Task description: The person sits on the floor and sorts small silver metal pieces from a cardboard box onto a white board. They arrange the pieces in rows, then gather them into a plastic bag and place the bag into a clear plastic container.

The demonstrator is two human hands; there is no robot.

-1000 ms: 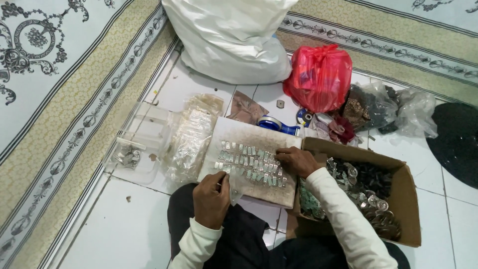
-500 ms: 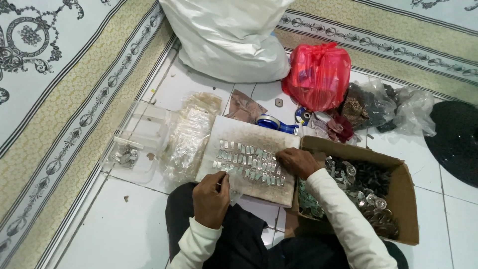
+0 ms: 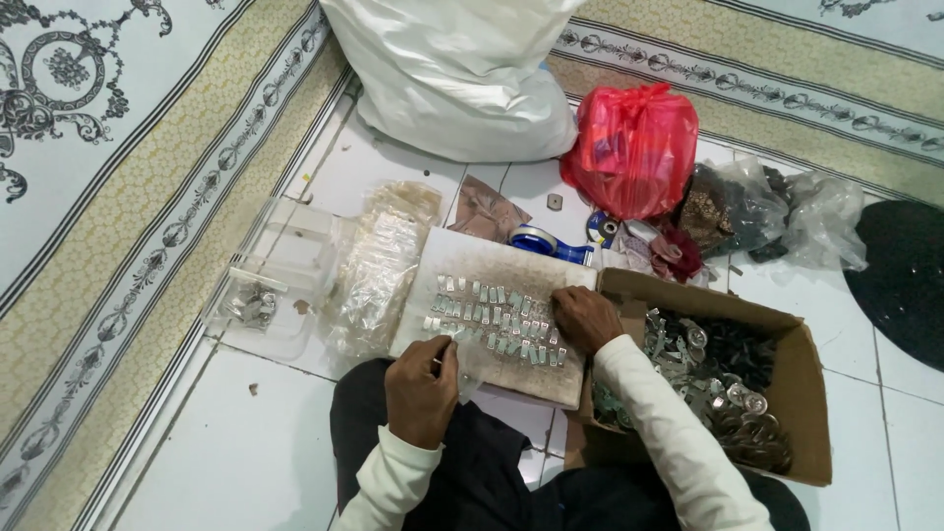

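left hand (image 3: 421,389) rests at the 6 o'clock edge of the board (image 3: 462,264), fingers curled narrow, pinching a small clear bag (image 3: 464,366). right hand (image 3: 585,317) lies on the board at 3 o'clock, fingers bent onto the metal clips (image 3: 492,317) set in rows. cardboard box (image 3: 787,413) of metal parts sits at 4 o'clock.

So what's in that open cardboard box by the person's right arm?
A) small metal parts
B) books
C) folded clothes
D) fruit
A: the cardboard box beside the right hand is filled with a heap of small silvery and dark metal parts, much like the little pieces laid in rows on the white board.
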